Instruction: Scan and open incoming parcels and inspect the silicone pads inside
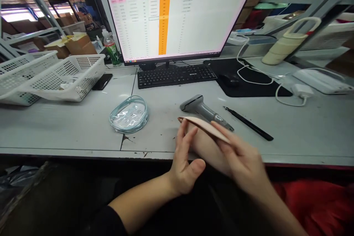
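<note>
You are holding a thin pink card (206,128) in both hands: left hand (184,162) and right hand (243,162) keeping a closed grip on it above the counter (69,125), beside the grey scanner (201,108).

A grey desk (69,129) with a scuffed front edge fills the foreground. Behind it, metal shelving (33,3) carries cardboard boxes (80,44), lit by a bright strip (16,15) at far left. More shelving (318,2) stands at right.

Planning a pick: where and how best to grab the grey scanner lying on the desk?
Grip the scanner across its slim handle, fingers coming from above. It lies flat, head toward the keyboard; the handle end sits behind the pink envelope both hands hold.
</note>
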The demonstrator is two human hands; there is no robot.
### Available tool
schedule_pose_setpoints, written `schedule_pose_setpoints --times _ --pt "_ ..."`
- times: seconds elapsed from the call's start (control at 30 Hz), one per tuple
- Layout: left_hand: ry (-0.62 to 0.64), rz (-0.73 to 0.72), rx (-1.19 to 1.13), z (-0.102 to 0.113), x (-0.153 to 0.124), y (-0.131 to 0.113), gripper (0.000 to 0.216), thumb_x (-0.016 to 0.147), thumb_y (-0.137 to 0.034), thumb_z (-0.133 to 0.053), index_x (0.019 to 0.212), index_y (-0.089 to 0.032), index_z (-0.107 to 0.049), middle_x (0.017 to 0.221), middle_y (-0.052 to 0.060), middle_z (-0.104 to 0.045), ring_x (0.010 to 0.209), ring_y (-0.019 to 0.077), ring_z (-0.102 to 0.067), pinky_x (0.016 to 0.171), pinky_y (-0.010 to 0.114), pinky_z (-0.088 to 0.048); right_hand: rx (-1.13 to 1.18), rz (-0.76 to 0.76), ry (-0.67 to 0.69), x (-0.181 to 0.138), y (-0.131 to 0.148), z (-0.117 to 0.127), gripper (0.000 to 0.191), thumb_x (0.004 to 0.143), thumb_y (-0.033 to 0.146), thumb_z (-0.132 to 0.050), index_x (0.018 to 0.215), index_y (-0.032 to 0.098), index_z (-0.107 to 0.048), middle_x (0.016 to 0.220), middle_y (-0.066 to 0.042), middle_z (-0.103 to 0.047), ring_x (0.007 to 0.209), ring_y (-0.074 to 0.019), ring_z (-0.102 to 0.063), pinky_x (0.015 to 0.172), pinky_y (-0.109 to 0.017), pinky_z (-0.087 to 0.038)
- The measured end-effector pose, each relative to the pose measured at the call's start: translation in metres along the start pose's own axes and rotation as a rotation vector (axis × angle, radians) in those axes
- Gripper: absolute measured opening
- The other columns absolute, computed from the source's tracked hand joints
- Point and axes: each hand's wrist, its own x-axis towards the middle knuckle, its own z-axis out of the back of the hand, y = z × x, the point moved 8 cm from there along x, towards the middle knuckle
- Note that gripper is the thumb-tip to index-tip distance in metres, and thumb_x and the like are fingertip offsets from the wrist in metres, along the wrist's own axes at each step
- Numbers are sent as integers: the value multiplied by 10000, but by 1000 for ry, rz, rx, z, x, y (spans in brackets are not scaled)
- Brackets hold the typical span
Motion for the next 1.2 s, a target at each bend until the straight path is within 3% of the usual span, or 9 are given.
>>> schedule_pose_setpoints --times 0.1,0.2,0.4,0.5,0.63,0.8,0.9,1.03,1.2 --pt "-225 27 -187 17 0 13 689 802 -424 -759 1430 -331 -491 1588 23 -344 1479 297 -277 1209 392 -261 -51 357 35 -13 38 -40 591 952 179 -521 1521 296 -414 1366 -91 -620 1152 -273 -640 944 -443 -551" --pt "-418 169 -440 38 11 27 739 829 -583 -674 1475 -384 -376 1575 18 -360 1396 299 -412 1091 413 -423 -33 505 45 -21 53 -54 647 929 106 -506 1534 305 -389 1418 -95 -577 1208 -282 -597 988 -475 -514" --pt "-237 437 -637 25 23 34 703 801 -626 -687 1373 -251 -529 1218 101 -655 1110 274 -627 1000 406 -471 109 412 75 0 60 -29 545 970 162 -460 1483 346 -465 1475 -42 -532 1302 -279 -551 1078 -472 -472" --pt "-232 453 -662 22 19 34 570 803 -506 -726 1284 -227 -603 1111 64 -688 1069 244 -634 994 361 -463 47 358 209 18 65 -22 491 986 173 -456 1444 339 -517 1457 -13 -554 1309 -243 -553 1117 -430 -457" --pt "-176 564 -753 17 15 31 477 846 -523 -634 1226 -235 -632 1167 69 -669 1083 288 -624 1009 470 -461 -25 360 314 27 72 -13 462 993 200 -455 1433 318 -533 1427 -13 -583 1289 -239 -574 1107 -435 -474" --pt "-462 626 -798 38 9 33 548 780 -593 -692 1183 -228 -628 1139 89 -655 1058 299 -638 990 472 -472 -140 476 405 1 87 -30 486 981 183 -480 1448 314 -515 1491 -39 -516 1322 -236 -543 1084 -395 -495" --pt "-517 622 -820 42 9 32 517 779 -612 -684 1136 -241 -642 1126 73 -644 1049 306 -645 977 474 -473 -125 564 453 -18 88 -45 511 996 315 -503 1502 285 -442 1540 -86 -450 1372 -269 -489 1104 -426 -474" --pt "-592 624 -841 47 9 29 452 792 -584 -676 1060 -221 -662 999 62 -634 985 280 -655 965 440 -479 -84 631 389 -23 78 -50 827 901 561 -605 1583 234 -270 1543 -161 -424 1399 -351 -440 1147 -578 -383" --pt "-607 584 -808 46 10 27 440 818 -586 -647 1049 -213 -676 1087 80 -644 1026 266 -644 1003 425 -483 -93 557 257 -19 57 -48 725 906 151 -604 1558 307 -330 1526 -96 -464 1367 -308 -492 1099 -511 -476"
